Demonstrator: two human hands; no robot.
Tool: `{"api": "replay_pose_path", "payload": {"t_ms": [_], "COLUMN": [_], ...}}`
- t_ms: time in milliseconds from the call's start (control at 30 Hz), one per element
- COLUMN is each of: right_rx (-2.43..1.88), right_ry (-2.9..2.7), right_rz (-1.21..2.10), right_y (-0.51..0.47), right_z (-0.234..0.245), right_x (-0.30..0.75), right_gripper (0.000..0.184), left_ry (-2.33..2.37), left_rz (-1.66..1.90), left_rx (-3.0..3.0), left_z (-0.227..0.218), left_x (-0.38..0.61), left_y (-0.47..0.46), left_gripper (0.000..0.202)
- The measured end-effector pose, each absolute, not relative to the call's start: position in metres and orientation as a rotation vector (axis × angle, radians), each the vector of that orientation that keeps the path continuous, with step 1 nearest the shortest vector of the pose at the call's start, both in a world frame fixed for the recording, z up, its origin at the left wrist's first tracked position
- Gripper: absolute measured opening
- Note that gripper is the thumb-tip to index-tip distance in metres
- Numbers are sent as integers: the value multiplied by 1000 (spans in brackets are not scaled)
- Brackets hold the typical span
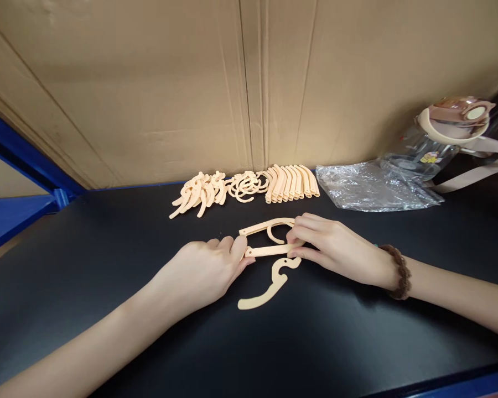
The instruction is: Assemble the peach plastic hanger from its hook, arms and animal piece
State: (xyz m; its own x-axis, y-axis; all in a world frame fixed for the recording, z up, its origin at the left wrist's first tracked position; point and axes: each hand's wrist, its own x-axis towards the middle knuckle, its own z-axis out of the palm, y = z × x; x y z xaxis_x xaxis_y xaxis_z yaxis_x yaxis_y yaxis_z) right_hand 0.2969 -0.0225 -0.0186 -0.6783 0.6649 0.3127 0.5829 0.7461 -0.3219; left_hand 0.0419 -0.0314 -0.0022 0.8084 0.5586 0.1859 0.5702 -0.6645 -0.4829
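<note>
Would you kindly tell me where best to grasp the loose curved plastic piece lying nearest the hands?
Probably at the long tapered tail of the curved piece, coming from the near side. That end lies flat and free on the black table, while its notched upper end sits under the right hand.

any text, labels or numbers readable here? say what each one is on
None can be read.
Water bottle: a small red and yellow sticker on its clear body, too small and blurred to read.
Cardboard, plastic bag, black table, peach plastic parts pinched by the left hand and right hand: no print visible.
</note>
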Motion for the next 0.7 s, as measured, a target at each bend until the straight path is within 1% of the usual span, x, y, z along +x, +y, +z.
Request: {"api": "replay_pose_path", "payload": {"t_ms": [200,700], "right_rx": [-952,-962], "right_ry": [-2509,-2489], "right_rz": [344,418], "right_y": [-21,-20], "right_z": [-18,-16], "right_x": [300,303], "right_gripper": [14,12], "left_ry": [-728,-765], "left_rz": [-57,-148], "left_rx": [-2392,-2479], "left_z": [1,-3], "left_x": [43,43], "left_y": [-33,-33], "left_gripper": [31,28]}}
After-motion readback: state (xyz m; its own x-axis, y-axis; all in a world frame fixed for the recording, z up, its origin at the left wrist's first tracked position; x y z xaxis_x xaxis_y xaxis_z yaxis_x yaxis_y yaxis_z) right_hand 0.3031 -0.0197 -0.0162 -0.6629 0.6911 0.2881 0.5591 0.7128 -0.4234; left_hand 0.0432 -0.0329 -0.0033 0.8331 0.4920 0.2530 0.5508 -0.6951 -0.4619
